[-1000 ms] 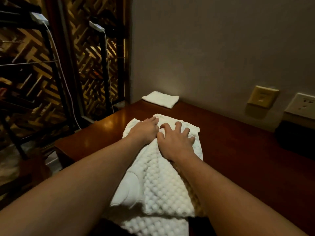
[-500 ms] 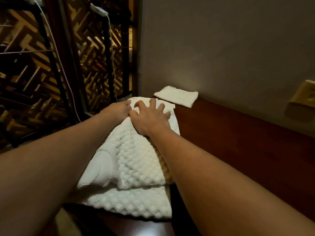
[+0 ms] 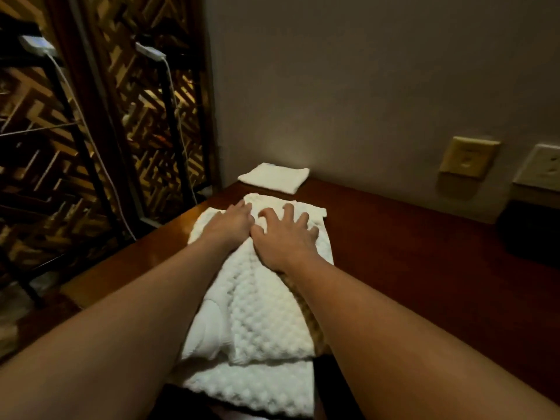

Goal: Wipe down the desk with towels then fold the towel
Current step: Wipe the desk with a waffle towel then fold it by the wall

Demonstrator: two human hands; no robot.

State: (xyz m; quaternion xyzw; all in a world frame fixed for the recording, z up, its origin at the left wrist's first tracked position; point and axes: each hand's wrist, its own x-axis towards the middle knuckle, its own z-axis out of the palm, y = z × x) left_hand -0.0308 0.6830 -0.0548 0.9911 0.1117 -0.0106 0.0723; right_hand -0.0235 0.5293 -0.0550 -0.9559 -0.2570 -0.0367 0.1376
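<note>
A white bubble-textured towel (image 3: 266,322) lies lengthwise on the dark red wooden desk (image 3: 409,268), partly folded over itself, its near end hanging over the front edge. My left hand (image 3: 231,224) presses flat on the towel's far left part. Beside it, my right hand (image 3: 285,236) presses on the towel with its fingers spread. The two hands touch each other. A small folded white towel (image 3: 274,178) sits at the desk's far corner against the wall.
A beige wall runs behind the desk with two wall plates (image 3: 468,157) at the right. A dark box (image 3: 530,231) stands on the desk's right end. At the left stand black metal racks (image 3: 75,140) with white cables before a patterned wooden screen.
Both hands slid the towel to the desk's left edge and then back toward the middle. My right hand's fingers are spread wider now.
</note>
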